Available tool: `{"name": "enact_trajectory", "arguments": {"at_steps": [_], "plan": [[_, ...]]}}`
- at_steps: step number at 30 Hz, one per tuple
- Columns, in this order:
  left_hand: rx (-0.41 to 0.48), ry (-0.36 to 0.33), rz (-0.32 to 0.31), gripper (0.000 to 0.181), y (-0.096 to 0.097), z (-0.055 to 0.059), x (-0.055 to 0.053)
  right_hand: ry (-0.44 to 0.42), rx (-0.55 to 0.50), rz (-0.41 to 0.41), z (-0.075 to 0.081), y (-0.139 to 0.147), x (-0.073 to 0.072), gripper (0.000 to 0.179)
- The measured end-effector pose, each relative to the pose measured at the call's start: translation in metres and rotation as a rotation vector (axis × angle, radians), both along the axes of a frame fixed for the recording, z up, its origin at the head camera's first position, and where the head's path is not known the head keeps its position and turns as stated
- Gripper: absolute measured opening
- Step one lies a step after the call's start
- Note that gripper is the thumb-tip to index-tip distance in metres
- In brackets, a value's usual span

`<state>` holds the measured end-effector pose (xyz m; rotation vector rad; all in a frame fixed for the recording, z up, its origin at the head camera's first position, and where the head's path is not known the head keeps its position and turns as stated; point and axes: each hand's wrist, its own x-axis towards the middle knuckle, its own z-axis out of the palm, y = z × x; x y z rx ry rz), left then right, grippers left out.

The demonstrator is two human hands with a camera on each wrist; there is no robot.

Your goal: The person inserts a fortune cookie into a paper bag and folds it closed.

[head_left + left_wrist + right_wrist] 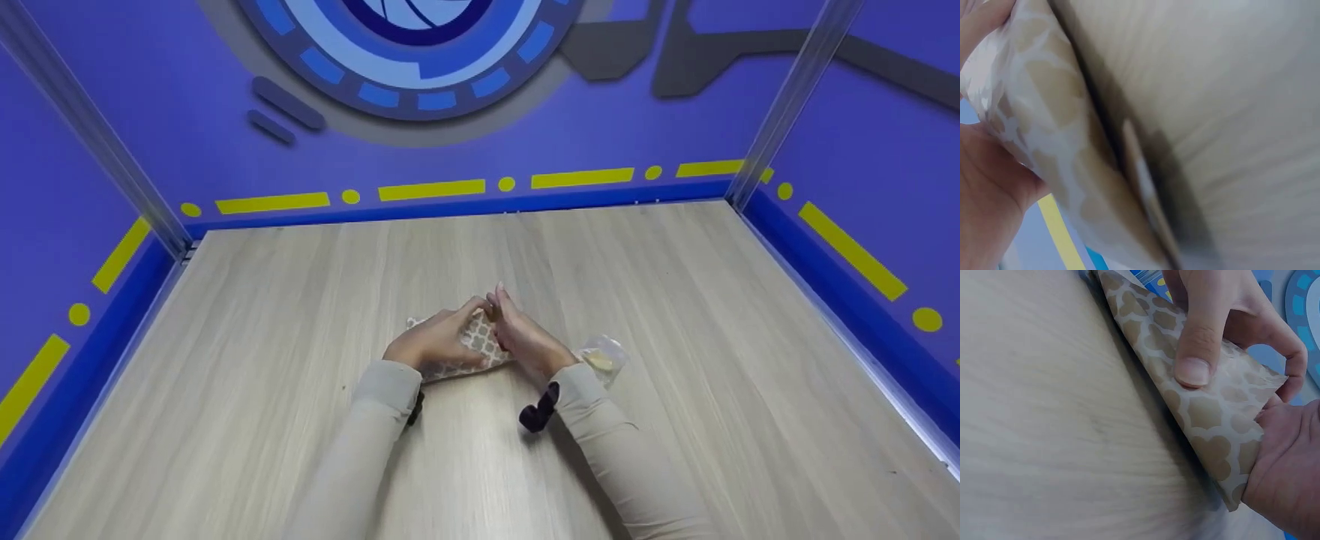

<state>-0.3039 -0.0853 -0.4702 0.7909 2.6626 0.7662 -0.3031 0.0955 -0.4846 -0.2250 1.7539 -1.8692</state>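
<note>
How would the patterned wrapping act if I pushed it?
The patterned wrapping would probably bend easily, since its edge looks thin. It might be a bit slippery, because parts look shiny. It probably wouldn't roll, having pointed corners.

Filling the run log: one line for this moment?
left hand: holds patterned material | right hand: touches material's right end | clear packet: on table, right of both hands

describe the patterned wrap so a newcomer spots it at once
On the pale wood table, find where the left hand and right hand come together. Between them shows the patterned wrap, whose tan shapes outlined in white set it apart from the clear bag near the right hand.
</note>
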Motion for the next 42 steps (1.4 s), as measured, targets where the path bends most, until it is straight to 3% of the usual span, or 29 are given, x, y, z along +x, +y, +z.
{"name": "enact_trajectory", "arguments": {"at_steps": [5, 9, 14, 20, 28, 42], "plan": [[0.018, 0.009, 0.007, 0.076, 0.001, -0.001, 0.001, -0.03, 0.012, -0.083, -0.002, 0.003, 0.0, 0.073], [0.001, -0.002, 0.049, 0.075, 0.001, -0.002, 0.003, -0.054, 0.054, -0.148, 0.001, 0.007, 0.001, 0.069], [-0.01, -0.026, 0.08, 0.074, 0.0, -0.003, 0.005, -0.055, 0.096, -0.175, 0.004, 0.015, 0.002, 0.065], [0.007, -0.015, 0.054, 0.071, 0.0, -0.004, 0.003, 0.021, 0.114, -0.144, 0.011, 0.027, 0.002, 0.069], [-0.011, -0.016, 0.059, 0.071, 0.0, -0.003, 0.003, 0.14, 0.156, -0.068, 0.023, 0.041, 0.001, 0.054], [0.007, -0.006, 0.045, 0.075, 0.0, -0.002, 0.004, 0.282, 0.257, -0.053, 0.037, 0.067, -0.002, 0.047]]}}
